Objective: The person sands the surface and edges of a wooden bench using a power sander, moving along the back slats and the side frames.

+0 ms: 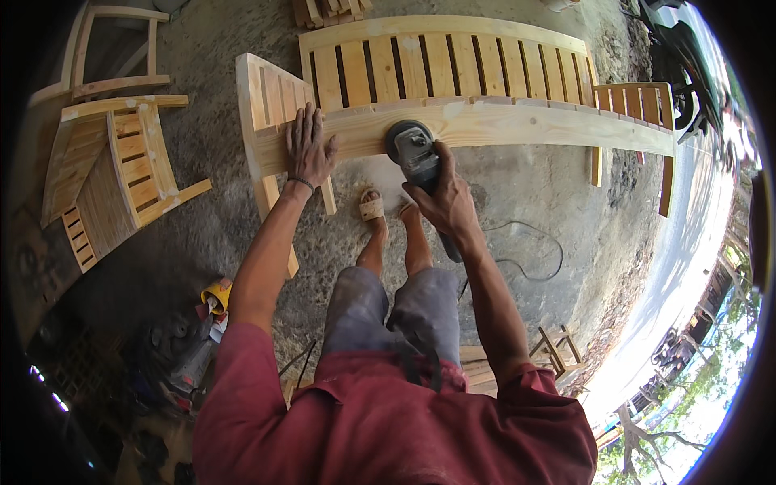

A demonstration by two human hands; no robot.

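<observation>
In front of me stands a pale, unpainted wooden bench with a slatted part [443,65] and a long, slightly curved front rail [533,124]. My right hand [449,200] is wrapped round the body of a dark angle grinder [418,155]. The grinder's round disc is against the rail, left of its middle; the disc's working face is hidden. My left hand [309,148] lies flat on the rail near the bench's left end, fingers stretched toward the slatted side panel [276,93].
A cord [559,257] loops over the rough floor at right. More slatted wooden furniture [129,162] stands at left, with a wooden frame [121,82] behind it. A yellow container [217,297] sits lower left. Wood pieces [330,11] are stacked at the back, and a parked motorcycle [687,69] stands far right.
</observation>
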